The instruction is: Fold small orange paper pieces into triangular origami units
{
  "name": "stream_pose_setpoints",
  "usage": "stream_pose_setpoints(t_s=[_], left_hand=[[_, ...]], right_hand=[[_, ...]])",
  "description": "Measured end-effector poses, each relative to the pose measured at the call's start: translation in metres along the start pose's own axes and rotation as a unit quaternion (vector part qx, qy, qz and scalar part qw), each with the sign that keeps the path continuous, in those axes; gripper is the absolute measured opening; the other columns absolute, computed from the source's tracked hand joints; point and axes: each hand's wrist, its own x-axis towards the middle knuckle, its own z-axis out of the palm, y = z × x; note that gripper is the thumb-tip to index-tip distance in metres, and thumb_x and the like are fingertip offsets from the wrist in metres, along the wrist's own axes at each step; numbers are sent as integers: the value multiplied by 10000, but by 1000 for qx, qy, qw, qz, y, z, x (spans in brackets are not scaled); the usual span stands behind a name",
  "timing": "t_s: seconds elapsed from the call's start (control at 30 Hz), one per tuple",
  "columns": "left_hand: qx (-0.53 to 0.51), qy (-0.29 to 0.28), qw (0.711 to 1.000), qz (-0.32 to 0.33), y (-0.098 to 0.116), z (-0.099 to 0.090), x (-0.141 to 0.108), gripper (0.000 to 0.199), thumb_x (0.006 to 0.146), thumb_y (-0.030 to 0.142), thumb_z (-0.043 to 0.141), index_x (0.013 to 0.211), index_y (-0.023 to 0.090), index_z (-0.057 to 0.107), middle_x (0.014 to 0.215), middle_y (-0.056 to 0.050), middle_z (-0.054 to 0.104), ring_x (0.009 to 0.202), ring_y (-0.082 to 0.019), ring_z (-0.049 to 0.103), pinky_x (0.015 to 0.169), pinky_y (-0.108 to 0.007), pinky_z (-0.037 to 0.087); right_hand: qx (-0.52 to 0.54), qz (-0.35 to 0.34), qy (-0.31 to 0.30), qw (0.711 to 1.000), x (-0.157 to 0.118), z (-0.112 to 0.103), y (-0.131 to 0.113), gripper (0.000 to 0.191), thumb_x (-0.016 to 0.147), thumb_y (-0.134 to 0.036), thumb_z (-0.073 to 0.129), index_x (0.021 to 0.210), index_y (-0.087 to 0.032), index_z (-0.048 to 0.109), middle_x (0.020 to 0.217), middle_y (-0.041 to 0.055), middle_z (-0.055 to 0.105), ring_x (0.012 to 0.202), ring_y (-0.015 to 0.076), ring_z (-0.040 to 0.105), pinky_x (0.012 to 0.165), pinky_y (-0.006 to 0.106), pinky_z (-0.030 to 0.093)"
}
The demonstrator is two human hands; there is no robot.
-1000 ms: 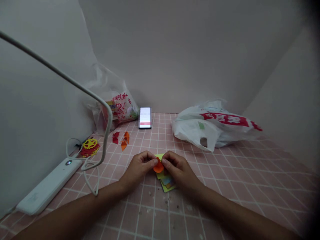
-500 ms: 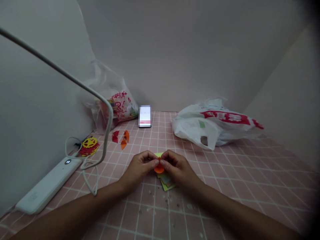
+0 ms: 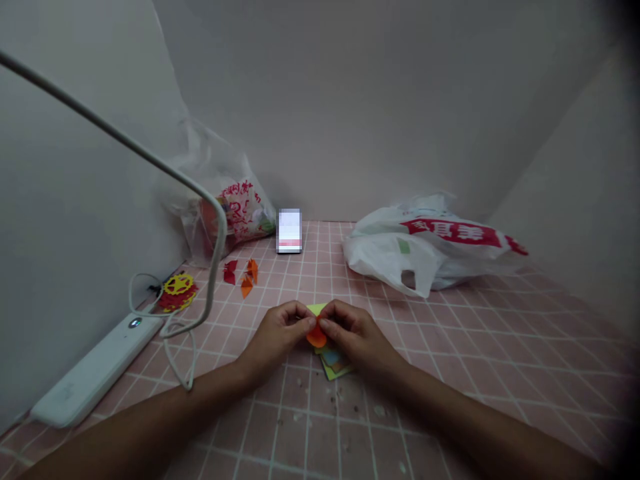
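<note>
Near the middle of the head view, an orange piece of paper (image 3: 317,337) with a rounded lower edge is held between my two hands. My left hand (image 3: 283,331) pinches its left side with thumb and forefinger. On the other side, my right hand (image 3: 356,333) pinches it the same way, and the thumbs nearly meet. Beneath the hands lies a stack of coloured paper sheets (image 3: 336,369), yellow, blue and orange, partly hidden by the right hand. Further off to the left rest two small orange folded papers (image 3: 247,287) and a dark red one (image 3: 230,272).
Yellow and red paper cutouts (image 3: 179,285) lie beside a white power strip (image 3: 95,370) on the left. A pale cable (image 3: 220,233) arches in front. A phone (image 3: 289,231) stands at the back, between a filled plastic bag (image 3: 240,210) and a white plastic bag (image 3: 390,257).
The orange paper has tilted slightly and its rounded edge has shifted a little left between the fingertips. Both hands stay almost in place, still pinching it.
</note>
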Motion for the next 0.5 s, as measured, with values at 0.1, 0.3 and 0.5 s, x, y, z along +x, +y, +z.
stream_pose_setpoints(t_s=[0.1, 0.3, 0.5], left_hand=[[-1, 3, 1000, 0, 0, 1, 0, 222, 704, 344, 718, 728, 153, 609, 700, 3, 620, 656, -128, 569, 653, -257, 439], [9, 3, 1000, 12, 0, 1, -1, 203, 712, 334, 697, 732, 156, 601, 693, 3, 613, 651, -129, 568, 647, -259, 442], [23, 8, 1000, 15, 3, 2, -1, 185, 708, 313, 688, 718, 151, 600, 680, 10, 601, 637, -122, 560, 630, -249, 444]], right_hand=[[-3, -5, -3, 1000, 1, 0, 1, 155, 805, -319, 594, 740, -182, 560, 677, -8, 528, 607, 118, 452, 533, 227, 376], [-6, 5, 2, 1000, 2, 1, 3, 131, 785, -300, 597, 730, -188, 556, 674, -14, 529, 600, 120, 465, 537, 234, 385], [-10, 6, 1, 1000, 1, 1, 3, 142, 784, -297, 596, 714, -181, 553, 661, -13, 530, 594, 118, 467, 540, 235, 389]])
